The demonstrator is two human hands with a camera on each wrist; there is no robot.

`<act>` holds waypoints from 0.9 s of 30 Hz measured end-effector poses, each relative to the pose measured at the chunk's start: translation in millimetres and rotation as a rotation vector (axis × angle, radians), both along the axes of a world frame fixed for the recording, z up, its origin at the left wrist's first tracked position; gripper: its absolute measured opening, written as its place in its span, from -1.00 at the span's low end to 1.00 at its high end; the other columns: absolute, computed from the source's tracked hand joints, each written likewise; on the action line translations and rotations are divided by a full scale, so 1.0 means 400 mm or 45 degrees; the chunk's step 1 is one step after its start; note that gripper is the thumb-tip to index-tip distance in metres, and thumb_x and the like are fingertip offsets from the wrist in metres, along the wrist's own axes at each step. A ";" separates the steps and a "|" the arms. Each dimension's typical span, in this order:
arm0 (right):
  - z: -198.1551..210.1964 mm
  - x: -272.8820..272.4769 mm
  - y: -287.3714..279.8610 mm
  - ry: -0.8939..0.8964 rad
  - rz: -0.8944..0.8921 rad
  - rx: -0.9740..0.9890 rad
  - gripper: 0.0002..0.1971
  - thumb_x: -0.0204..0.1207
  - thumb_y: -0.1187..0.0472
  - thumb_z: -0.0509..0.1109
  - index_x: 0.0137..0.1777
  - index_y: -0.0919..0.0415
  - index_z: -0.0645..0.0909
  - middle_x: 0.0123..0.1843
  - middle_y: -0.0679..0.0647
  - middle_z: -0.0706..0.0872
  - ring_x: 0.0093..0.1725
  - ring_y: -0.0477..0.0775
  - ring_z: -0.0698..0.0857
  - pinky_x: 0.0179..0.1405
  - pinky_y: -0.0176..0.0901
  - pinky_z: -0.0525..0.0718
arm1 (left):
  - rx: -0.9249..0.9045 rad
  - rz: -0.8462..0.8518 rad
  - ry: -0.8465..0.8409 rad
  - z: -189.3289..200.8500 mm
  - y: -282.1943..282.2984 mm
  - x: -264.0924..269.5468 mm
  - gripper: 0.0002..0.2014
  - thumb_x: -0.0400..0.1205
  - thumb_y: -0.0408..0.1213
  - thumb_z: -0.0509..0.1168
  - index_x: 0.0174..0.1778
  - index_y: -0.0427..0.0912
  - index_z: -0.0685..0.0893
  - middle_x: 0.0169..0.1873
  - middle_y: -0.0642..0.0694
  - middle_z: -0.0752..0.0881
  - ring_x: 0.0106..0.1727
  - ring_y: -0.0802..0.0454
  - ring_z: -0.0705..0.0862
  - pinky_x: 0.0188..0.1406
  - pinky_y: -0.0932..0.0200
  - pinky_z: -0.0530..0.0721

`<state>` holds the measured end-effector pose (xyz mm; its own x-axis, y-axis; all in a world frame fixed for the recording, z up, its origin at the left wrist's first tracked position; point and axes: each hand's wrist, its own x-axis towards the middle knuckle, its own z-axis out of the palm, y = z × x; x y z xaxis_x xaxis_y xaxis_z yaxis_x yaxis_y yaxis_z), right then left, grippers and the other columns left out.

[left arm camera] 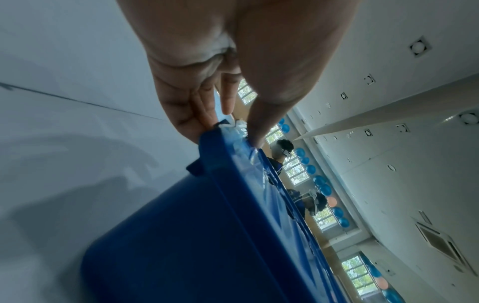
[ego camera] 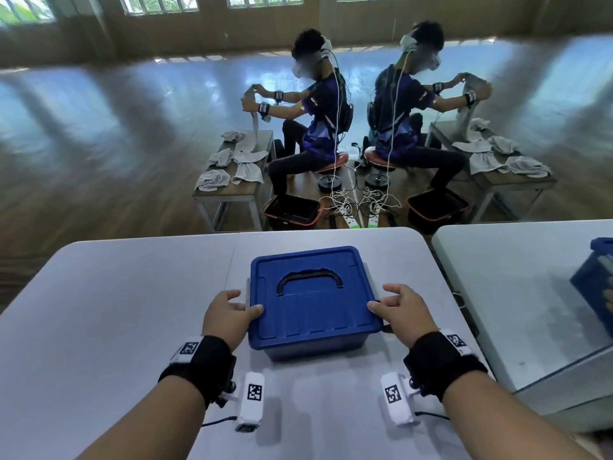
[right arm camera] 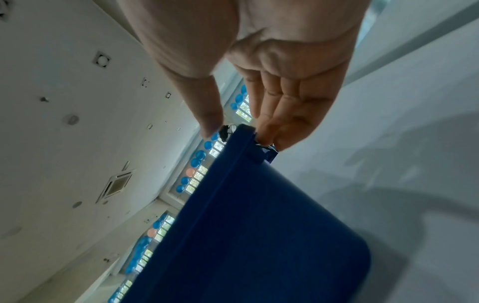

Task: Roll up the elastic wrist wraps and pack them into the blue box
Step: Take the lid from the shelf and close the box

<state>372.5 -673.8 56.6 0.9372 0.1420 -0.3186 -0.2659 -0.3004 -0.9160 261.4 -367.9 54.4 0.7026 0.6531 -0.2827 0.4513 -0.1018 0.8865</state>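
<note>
The blue box (ego camera: 311, 313) stands in the middle of the white table (ego camera: 116, 310), its lid on and a black handle (ego camera: 310, 282) lying flat in the lid's recess. My left hand (ego camera: 245, 305) grips the box's left rim, thumb on the lid and fingers under the edge. The left wrist view shows this left hand (left arm camera: 225, 137) pinching the rim of the box (left arm camera: 194, 235). My right hand (ego camera: 381, 298) holds the right rim the same way. In the right wrist view, the right hand's (right arm camera: 239, 135) fingers curl at the side clip of the box (right arm camera: 259, 225). No wrist wraps show.
A second white tabletop (ego camera: 514, 277) lies to the right across a narrow gap, with another blue box (ego camera: 597, 277) at its far edge. Beyond the table a seated person (ego camera: 318, 121) handles grey cloths over a low bench (ego camera: 232, 190). A dark bin (ego camera: 292, 209) sits on the floor.
</note>
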 end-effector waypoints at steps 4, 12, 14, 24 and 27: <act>0.009 0.012 0.028 0.233 -0.040 0.179 -0.78 0.72 0.22 0.23 0.04 0.35 0.65 -0.02 0.27 0.75 -0.16 0.25 0.75 -0.18 0.08 0.79 | -0.248 0.093 -0.076 0.006 0.030 0.005 -0.79 0.70 -0.45 0.28 0.24 -0.25 0.60 -0.11 -0.31 0.72 -0.17 -0.24 0.72 0.08 -0.20 0.80; 0.026 0.019 0.018 0.327 0.092 0.137 -0.73 0.75 0.32 0.18 0.20 0.48 0.65 -0.08 0.21 0.77 -0.18 0.17 0.75 -0.25 -0.05 0.75 | -0.453 -0.074 -0.002 0.024 0.041 0.013 -0.91 0.70 -0.51 0.34 0.05 -0.42 0.74 -0.13 -0.37 0.77 -0.16 -0.20 0.74 -0.26 0.02 0.85; 0.028 0.020 0.014 0.338 0.086 0.146 -0.73 0.74 0.31 0.19 0.21 0.49 0.64 -0.07 0.22 0.76 -0.17 0.17 0.75 -0.25 -0.06 0.75 | -0.436 -0.135 0.052 0.022 0.049 0.023 -0.88 0.72 -0.49 0.32 0.08 -0.44 0.75 -0.15 -0.35 0.77 -0.18 -0.18 0.73 -0.27 0.05 0.82; 0.029 0.033 0.001 0.377 0.047 0.150 -0.79 0.70 0.35 0.29 0.13 0.50 0.68 -0.07 0.31 0.79 -0.14 0.19 0.78 -0.17 0.02 0.81 | -0.170 -0.316 0.233 0.017 0.064 0.061 -0.90 0.65 -0.42 0.39 -0.16 -0.35 0.69 -0.35 -0.26 0.62 -0.40 -0.07 0.56 -0.45 0.16 0.47; 0.035 0.033 0.010 0.362 0.056 0.130 -0.87 0.67 0.37 0.33 0.05 0.44 0.66 -0.10 0.32 0.77 -0.19 0.19 0.78 -0.19 0.02 0.81 | -0.098 -0.329 0.238 0.010 0.054 0.069 -0.82 0.60 -0.43 0.44 -0.25 -0.25 0.56 -0.37 -0.26 0.60 -0.37 -0.09 0.57 -0.41 0.13 0.52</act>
